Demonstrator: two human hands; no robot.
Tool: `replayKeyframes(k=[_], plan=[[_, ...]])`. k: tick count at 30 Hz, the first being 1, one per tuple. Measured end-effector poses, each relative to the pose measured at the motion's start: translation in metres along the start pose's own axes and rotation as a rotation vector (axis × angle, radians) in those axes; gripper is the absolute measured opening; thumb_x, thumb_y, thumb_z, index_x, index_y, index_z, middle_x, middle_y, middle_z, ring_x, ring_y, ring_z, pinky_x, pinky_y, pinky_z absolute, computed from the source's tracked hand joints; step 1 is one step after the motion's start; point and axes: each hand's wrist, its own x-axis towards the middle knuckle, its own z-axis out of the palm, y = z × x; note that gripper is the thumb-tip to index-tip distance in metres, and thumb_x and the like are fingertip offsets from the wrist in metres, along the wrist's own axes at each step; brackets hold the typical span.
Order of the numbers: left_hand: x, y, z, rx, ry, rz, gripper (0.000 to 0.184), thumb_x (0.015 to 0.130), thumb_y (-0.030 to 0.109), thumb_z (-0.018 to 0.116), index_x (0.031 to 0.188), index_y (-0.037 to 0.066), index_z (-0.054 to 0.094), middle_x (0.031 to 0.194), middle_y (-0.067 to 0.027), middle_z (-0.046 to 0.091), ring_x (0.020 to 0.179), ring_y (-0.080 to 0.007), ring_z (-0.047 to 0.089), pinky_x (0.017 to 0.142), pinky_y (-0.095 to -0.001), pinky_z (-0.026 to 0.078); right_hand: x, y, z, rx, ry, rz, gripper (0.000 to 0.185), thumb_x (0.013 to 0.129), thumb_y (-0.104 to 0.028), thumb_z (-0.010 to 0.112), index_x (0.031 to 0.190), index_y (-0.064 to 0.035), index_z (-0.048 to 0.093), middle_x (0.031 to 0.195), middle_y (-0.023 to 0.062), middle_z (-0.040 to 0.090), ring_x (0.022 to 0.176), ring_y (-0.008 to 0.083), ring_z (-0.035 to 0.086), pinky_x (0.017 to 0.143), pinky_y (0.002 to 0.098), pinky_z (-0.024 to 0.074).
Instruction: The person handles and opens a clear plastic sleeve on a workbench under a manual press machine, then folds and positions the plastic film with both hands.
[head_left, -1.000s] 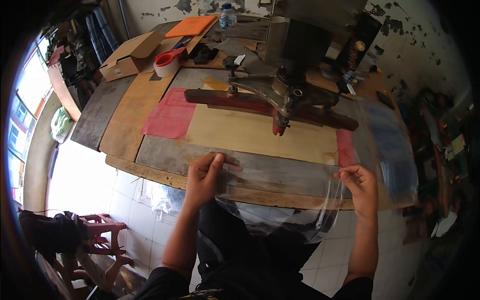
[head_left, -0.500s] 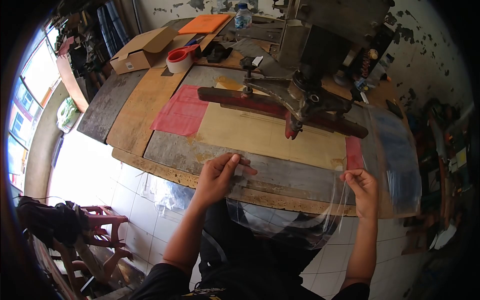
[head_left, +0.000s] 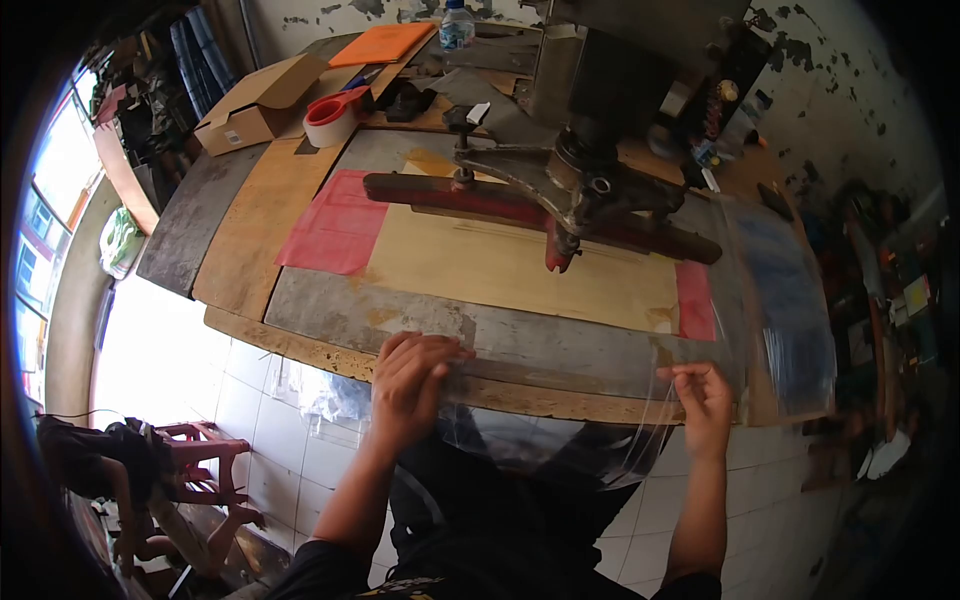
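A clear plastic sheet (head_left: 560,440) hangs in a curve between my hands, below the front edge of the table. My right hand (head_left: 703,400) pinches its right side between thumb and fingertips. At the other side my left hand (head_left: 408,388) grips the sheet with fingers bent over it, back of the hand upward; the fingertips are partly blurred. Beyond my hands, a cream sheet (head_left: 500,265) lies flat on the grey tabletop, with a red piece (head_left: 335,225) at its left and a smaller one at its right. Above it stands a press with a long dark red bar (head_left: 420,192).
Clear plastic sheets (head_left: 800,340) lie in a stack at the table's right end. A tape dispenser (head_left: 332,125), a cardboard box (head_left: 250,118), an orange folder (head_left: 385,43) and a water bottle (head_left: 456,28) stand or lie farther back. A red stool (head_left: 215,450) is on the floor at left.
Both hands have come down and closer to my body, with the plastic sheet between them. My left fingers have turned over more. The whole view has shifted slightly.
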Motion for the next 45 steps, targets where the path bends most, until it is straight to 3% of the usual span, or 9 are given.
replayKeyframes(k=[3, 9, 18, 25, 31, 34, 36, 41, 45], plan=[[-0.023, -0.002, 0.008, 0.108, 0.088, 0.096, 0.018, 0.104, 0.018, 0.056, 0.098, 0.010, 0.070, 0.105, -0.0027, 0.077, 0.109, -0.0247, 0.071, 0.098, -0.0415, 0.045, -0.025, 0.009, 0.016, -0.061, 0.034, -0.052, 0.013, 0.104, -0.012, 0.061, 0.107, 0.0006, 0.061, 0.102, 0.0132, 0.073, 0.103, 0.0199, 0.069, 0.094, 0.0331, 0.0516], [-0.057, -0.021, 0.024, 0.282, 0.265, 0.155, 0.020, 0.105, 0.027, 0.055, 0.100, 0.012, 0.067, 0.103, -0.0032, 0.078, 0.113, -0.0274, 0.070, 0.103, -0.0431, 0.044, -0.034, 0.052, 0.027, -0.435, 0.115, -0.669, 0.006, 0.108, -0.013, 0.049, 0.109, -0.0071, 0.048, 0.103, 0.0128, 0.075, 0.101, 0.0237, 0.072, 0.090, 0.0366, 0.0473], [-0.072, -0.036, 0.030, 0.356, 0.262, 0.186, 0.007, 0.101, 0.016, 0.058, 0.098, 0.012, 0.064, 0.110, -0.0043, 0.078, 0.115, -0.0275, 0.070, 0.111, -0.0420, 0.038, -0.028, 0.083, 0.031, -0.672, 0.234, -0.948, 0.016, 0.110, -0.019, 0.044, 0.125, -0.0133, 0.045, 0.098, 0.0066, 0.076, 0.093, 0.0238, 0.076, 0.076, 0.0350, 0.0464], [-0.068, -0.045, 0.045, 0.417, 0.375, 0.225, 0.007, 0.102, 0.016, 0.059, 0.095, 0.013, 0.060, 0.106, -0.0041, 0.079, 0.112, -0.0255, 0.071, 0.108, -0.0399, 0.037, -0.016, 0.089, 0.042, -0.652, 0.336, -1.045, 0.015, 0.106, -0.011, 0.049, 0.119, -0.0134, 0.044, 0.096, 0.0005, 0.075, 0.091, 0.0206, 0.078, 0.066, 0.0315, 0.0446], [-0.047, -0.021, 0.023, 0.272, 0.408, 0.262, 0.013, 0.104, 0.016, 0.056, 0.095, 0.009, 0.062, 0.091, -0.0050, 0.077, 0.091, -0.0252, 0.075, 0.096, -0.0401, 0.046, -0.026, 0.060, 0.027, -0.451, 0.253, -0.946, 0.017, 0.107, -0.007, 0.046, 0.123, -0.0026, 0.046, 0.083, 0.0109, 0.059, 0.067, 0.0173, 0.063, 0.055, 0.0258, 0.0507], [-0.025, 0.013, -0.005, 0.086, 0.278, -0.073, 0.022, 0.103, 0.015, 0.057, 0.093, 0.003, 0.073, 0.070, -0.0069, 0.064, 0.059, -0.0215, 0.059, 0.061, -0.0336, 0.048, -0.036, 0.010, 0.022, -0.355, 0.279, -0.617, 0.012, 0.107, -0.011, 0.051, 0.114, -0.0017, 0.053, 0.084, 0.0069, 0.060, 0.070, 0.0130, 0.062, 0.056, 0.0253, 0.0493], [0.001, 0.030, -0.020, 0.030, 0.168, -0.218, 0.021, 0.102, 0.015, 0.058, 0.094, 0.003, 0.074, 0.069, -0.0074, 0.062, 0.058, -0.0209, 0.058, 0.059, -0.0336, 0.046, -0.012, -0.030, 0.024, -0.223, 0.154, -0.174, 0.016, 0.106, -0.016, 0.058, 0.106, -0.0007, 0.058, 0.084, 0.0030, 0.060, 0.069, 0.0090, 0.059, 0.057, 0.0266, 0.0489], [0.056, 0.009, -0.014, -0.005, -0.051, -0.568, 0.029, 0.102, 0.023, 0.062, 0.096, -0.003, 0.074, 0.066, -0.0062, 0.063, 0.058, -0.0114, 0.061, 0.056, -0.0289, 0.046, 0.056, -0.029, 0.026, -0.350, 0.081, -0.083, 0.021, 0.101, -0.021, 0.066, 0.100, 0.0006, 0.065, 0.080, 0.0028, 0.064, 0.070, 0.0088, 0.060, 0.061, 0.0270, 0.0467], [0.086, -0.031, 0.002, 0.108, -0.060, -0.444, 0.028, 0.099, 0.023, 0.065, 0.097, -0.004, 0.073, 0.064, -0.0116, 0.065, 0.060, -0.0189, 0.063, 0.060, -0.0331, 0.049, 0.105, -0.011, 0.033, -0.528, 0.071, -0.071, 0.021, 0.095, -0.019, 0.072, 0.096, 0.0013, 0.070, 0.078, 0.0061, 0.066, 0.072, 0.0120, 0.062, 0.066, 0.0297, 0.0484]])
